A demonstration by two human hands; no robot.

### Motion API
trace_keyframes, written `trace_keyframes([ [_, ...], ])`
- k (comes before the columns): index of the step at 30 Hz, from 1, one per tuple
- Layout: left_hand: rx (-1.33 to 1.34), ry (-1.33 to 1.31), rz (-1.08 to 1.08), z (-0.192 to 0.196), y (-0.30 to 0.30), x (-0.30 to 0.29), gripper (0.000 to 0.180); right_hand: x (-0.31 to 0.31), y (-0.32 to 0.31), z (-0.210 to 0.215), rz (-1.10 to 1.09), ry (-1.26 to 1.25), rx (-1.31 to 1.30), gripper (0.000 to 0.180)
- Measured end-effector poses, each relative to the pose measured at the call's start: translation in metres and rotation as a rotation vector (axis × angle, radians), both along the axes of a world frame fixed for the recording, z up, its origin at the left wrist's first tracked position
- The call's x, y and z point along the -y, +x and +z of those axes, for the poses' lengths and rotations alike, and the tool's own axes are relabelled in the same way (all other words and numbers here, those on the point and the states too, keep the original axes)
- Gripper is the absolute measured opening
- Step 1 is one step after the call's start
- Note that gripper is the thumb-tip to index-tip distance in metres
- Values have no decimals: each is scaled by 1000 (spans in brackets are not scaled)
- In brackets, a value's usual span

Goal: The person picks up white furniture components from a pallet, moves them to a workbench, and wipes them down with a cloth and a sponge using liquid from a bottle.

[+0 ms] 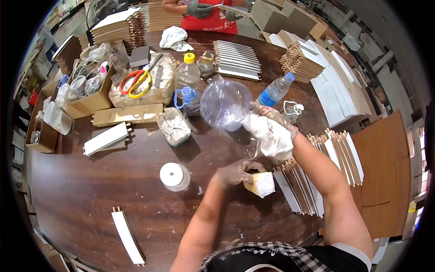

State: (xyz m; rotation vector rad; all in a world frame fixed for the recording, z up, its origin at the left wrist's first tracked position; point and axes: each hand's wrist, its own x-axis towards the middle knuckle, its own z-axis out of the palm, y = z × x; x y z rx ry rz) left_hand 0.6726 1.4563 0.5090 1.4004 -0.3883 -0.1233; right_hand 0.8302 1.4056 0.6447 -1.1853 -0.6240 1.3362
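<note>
My left hand [235,174], in a thin stained glove, grips a yellow sponge block [263,184] whose outer face is coated white. Farther up, my right hand [275,116] is closed on a crumpled white cloth [271,136], beside a big round clear plastic bottle [225,100]. A squat clear bottle with a white lid [172,174] stands left of my left hand. Toward the front left lies a white slat [128,235] with wooden pegs at its ends. Several slats with pegs are stacked [300,189] to the right of the sponge.
A tub with white residue [174,128], a yellow-capped bottle [186,75] and a blue-capped water bottle [275,90] stand mid-table. Scissors [141,81] rest on a block at left, near cluttered boxes [88,93]. Across the table, a gloved person in a red apron [209,20] holds a slat.
</note>
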Motion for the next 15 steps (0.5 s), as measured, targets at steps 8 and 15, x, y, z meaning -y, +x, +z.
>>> trace_keyframes([
  [8,75,-306,48,-2,-7,-14,49,21,49,-65,-56,-27,-439,35],
  [15,61,-404,532,20,-11,-25,50,21,38,-57,-122,-221,-290,25],
])
